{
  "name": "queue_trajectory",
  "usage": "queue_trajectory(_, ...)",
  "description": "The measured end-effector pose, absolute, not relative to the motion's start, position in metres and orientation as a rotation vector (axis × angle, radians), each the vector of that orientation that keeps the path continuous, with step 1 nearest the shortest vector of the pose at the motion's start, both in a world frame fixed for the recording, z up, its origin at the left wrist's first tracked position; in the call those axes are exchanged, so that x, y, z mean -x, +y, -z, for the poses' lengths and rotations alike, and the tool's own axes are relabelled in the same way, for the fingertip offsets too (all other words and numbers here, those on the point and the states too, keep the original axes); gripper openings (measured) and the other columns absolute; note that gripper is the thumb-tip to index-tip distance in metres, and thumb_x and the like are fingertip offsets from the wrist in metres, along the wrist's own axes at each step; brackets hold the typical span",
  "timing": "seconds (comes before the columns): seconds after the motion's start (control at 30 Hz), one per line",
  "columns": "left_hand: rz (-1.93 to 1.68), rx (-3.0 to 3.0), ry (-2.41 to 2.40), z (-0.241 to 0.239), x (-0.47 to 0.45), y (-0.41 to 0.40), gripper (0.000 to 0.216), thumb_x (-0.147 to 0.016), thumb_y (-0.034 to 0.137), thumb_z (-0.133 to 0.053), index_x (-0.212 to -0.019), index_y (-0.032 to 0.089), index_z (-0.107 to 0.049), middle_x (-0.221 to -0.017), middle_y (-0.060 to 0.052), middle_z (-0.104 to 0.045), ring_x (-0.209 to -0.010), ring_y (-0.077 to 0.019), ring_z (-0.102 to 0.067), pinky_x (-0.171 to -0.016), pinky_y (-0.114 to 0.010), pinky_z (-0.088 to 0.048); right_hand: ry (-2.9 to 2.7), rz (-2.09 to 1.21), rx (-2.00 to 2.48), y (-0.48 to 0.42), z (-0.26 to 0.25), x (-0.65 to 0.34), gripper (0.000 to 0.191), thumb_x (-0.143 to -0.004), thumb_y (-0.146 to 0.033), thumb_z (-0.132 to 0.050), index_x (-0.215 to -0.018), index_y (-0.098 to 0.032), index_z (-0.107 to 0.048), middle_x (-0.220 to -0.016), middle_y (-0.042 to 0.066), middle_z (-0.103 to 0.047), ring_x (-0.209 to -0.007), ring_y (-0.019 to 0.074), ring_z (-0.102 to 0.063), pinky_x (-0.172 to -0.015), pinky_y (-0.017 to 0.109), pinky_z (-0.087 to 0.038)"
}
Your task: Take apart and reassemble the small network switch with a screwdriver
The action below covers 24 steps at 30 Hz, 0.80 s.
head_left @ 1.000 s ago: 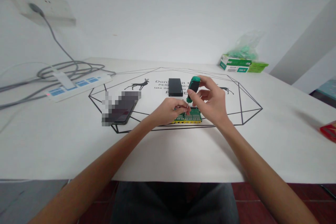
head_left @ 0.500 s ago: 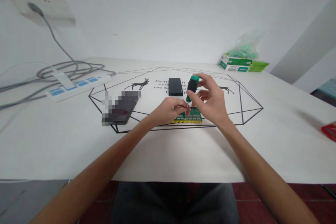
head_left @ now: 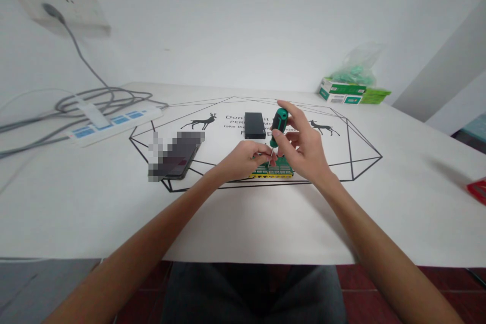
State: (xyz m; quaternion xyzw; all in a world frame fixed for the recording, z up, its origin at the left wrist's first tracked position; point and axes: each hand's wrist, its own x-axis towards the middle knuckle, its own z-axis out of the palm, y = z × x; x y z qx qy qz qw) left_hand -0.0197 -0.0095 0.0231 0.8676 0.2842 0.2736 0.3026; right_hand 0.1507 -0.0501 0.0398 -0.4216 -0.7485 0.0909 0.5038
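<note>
My right hand (head_left: 304, 149) grips a green and black screwdriver (head_left: 278, 124) by its handle, thumb and fingers wrapped around it, tip pointing down. The metal tip meets a green circuit board (head_left: 274, 168) with a yellow front edge lying on the white table (head_left: 246, 212). My left hand (head_left: 243, 159) rests on the board's left part, fingers pinched at the screwdriver's shaft near the tip. What lies under those fingertips is hidden.
A small black box (head_left: 254, 125) lies just behind the board. A dark phone (head_left: 176, 159) sits to the left. A white power strip (head_left: 114, 124) with grey cables is at far left. Green boxes (head_left: 341, 93) stand at the back right; a red object (head_left: 477, 190) is at the right edge.
My right hand has shifted its fingers slightly on the screwdriver handle, index finger now stretched along its top. The left hand and the board stay in place.
</note>
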Motion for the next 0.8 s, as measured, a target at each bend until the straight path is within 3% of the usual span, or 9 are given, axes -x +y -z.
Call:
queue_trajectory(0.17,-0.741,-2.315,0.766,-0.0199,0.02,-0.0083,0.021,-0.085,0.012,-0.053,-0.081,0.014,-0.074,-0.081,-0.003,-0.075,-0.076,-0.0144,-0.067,-0.075,-0.023,-0.05,-1.856,-0.122,1.006,-0.0478,-0.0382,-0.1508,0.053,-0.09,-0.033,-0.057,-0.14,-0.031,-0.039,-0.132,0.008,-0.058,-0.052,0.01,-0.058,-0.045,0.029,-0.047)
queue_trajectory(0.4,-0.77,-2.354,0.78,-0.0191,0.0192,-0.009,0.023,-0.085,0.012,-0.052,-0.082,0.015,-0.074,-0.079,-0.002,-0.075,-0.072,-0.0133,-0.066,-0.072,-0.024,-0.05,-1.866,-0.145,1.018,-0.0477,-0.0381,-0.1527,0.054,-0.091,-0.028,-0.051,-0.142,-0.031,-0.037,-0.104,0.004,-0.067,-0.058,0.0142,-0.062,-0.049,0.028,-0.047)
queue_trajectory(0.6,-0.806,-2.39,0.769,-0.0182,0.0196,-0.0099,0.019,-0.086,0.014,-0.055,-0.081,0.015,-0.073,-0.081,-0.002,-0.075,-0.072,-0.012,-0.065,-0.07,-0.022,-0.048,-1.826,-0.083,1.041,-0.0418,-0.0366,-0.1566,0.052,-0.087,-0.032,-0.06,-0.137,-0.032,-0.045,-0.107,0.003,-0.067,-0.05,0.0108,-0.057,-0.051,0.029,-0.048)
queue_trajectory(0.8,-0.89,-2.4,0.724,-0.014,0.0206,-0.006,0.011,-0.083,0.016,-0.063,-0.084,0.015,-0.074,-0.086,-0.004,-0.077,-0.079,-0.0143,-0.067,-0.068,-0.023,-0.048,-1.8,-0.052,1.042,-0.0426,-0.0378,-0.1559,0.05,-0.083,-0.038,-0.068,-0.13,-0.03,-0.052,-0.095,0.0,-0.065,-0.05,0.01,-0.054,-0.055,0.03,-0.051)
